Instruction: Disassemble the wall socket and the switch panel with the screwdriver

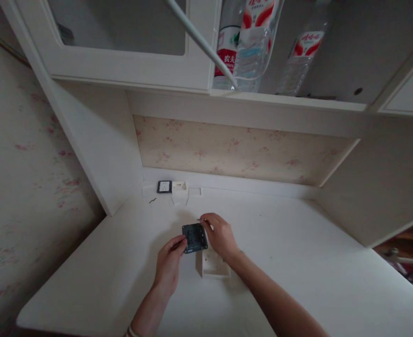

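My left hand (169, 264) grips the left edge of a dark square socket panel (194, 238), held tilted above the desk with its hollow back showing. At the panel's upper right corner, the thumb and fingers of my right hand (220, 234) pinch a small, thin screw-like metal piece (201, 219); its exact kind is too small to make out. Below my right hand a white plastic mounting box (216, 269) rests on the desk, its open side up. My right hand and wrist cover part of that box.
Along the back of the white desk (297, 267) lie a black-framed wall socket (164, 186), another white box (179, 186), a clear thin frame (195, 191) and a small dark strip (152, 200). Overhead, a cabinet holds plastic bottles (253, 51), with a pale rod (202, 42) hanging in front.
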Demonstrator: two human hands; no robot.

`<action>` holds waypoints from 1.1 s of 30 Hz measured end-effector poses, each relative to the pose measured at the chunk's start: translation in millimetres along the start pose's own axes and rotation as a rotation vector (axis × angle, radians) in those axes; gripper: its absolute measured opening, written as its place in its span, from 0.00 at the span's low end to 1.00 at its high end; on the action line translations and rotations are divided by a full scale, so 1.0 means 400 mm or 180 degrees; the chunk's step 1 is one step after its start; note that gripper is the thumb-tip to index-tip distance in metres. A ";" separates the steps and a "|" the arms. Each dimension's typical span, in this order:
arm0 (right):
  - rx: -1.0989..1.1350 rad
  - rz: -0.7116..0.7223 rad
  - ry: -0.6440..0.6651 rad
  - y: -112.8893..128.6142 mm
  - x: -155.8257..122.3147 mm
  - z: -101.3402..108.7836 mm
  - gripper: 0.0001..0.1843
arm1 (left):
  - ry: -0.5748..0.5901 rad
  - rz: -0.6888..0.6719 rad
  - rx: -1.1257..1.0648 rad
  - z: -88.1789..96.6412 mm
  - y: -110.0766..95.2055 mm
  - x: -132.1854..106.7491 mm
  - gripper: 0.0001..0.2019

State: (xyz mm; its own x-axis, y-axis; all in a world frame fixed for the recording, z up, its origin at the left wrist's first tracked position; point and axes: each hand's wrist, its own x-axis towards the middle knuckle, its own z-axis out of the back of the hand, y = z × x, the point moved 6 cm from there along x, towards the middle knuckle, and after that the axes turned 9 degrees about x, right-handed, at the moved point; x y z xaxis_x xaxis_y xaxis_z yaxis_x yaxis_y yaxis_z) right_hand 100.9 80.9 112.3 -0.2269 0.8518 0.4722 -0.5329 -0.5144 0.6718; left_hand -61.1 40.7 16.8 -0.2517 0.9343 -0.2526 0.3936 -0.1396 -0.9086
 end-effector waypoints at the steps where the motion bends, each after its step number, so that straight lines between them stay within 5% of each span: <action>1: 0.0021 -0.0293 -0.0114 -0.042 0.023 0.006 0.11 | -0.0071 0.0078 -0.0031 0.012 0.004 0.008 0.14; 7: -0.0163 -0.1421 -0.0070 -0.278 0.127 -0.033 0.09 | -0.0418 0.0333 -0.0170 0.080 0.013 0.041 0.08; 13: -0.0277 -0.2029 0.0440 -0.360 0.185 -0.137 0.13 | -0.0577 0.0493 -0.0109 0.138 0.018 0.059 0.09; 18: -0.0371 -0.2102 0.0795 -0.345 0.232 -0.165 0.15 | -0.0673 0.0516 -0.0028 0.159 0.010 0.075 0.09; 24: -0.0287 -0.1861 0.1286 -0.271 0.226 -0.129 0.19 | -0.0621 0.0398 0.0149 0.144 0.017 0.115 0.08; 29: 0.0140 -0.1949 0.2468 -0.178 0.062 -0.044 0.23 | -0.0541 0.0008 0.0508 0.121 0.020 0.181 0.07; 31: 0.0451 -0.2084 0.3485 -0.130 -0.042 -0.016 0.35 | -0.0552 -0.0174 0.0820 0.112 0.016 0.216 0.08; 33: 0.0451 -0.1952 0.3840 -0.091 -0.113 0.016 0.46 | -0.0601 -0.0345 0.1102 0.103 0.011 0.253 0.09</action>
State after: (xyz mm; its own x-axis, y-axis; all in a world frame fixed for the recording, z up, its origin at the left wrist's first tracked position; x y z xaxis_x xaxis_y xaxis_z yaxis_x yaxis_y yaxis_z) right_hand 135.9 60.6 70.3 -0.5905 0.4637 -0.6606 -0.7341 0.0316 0.6784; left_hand -121.3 121.0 -26.7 -0.4460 0.8774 -0.1767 0.0431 -0.1761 -0.9834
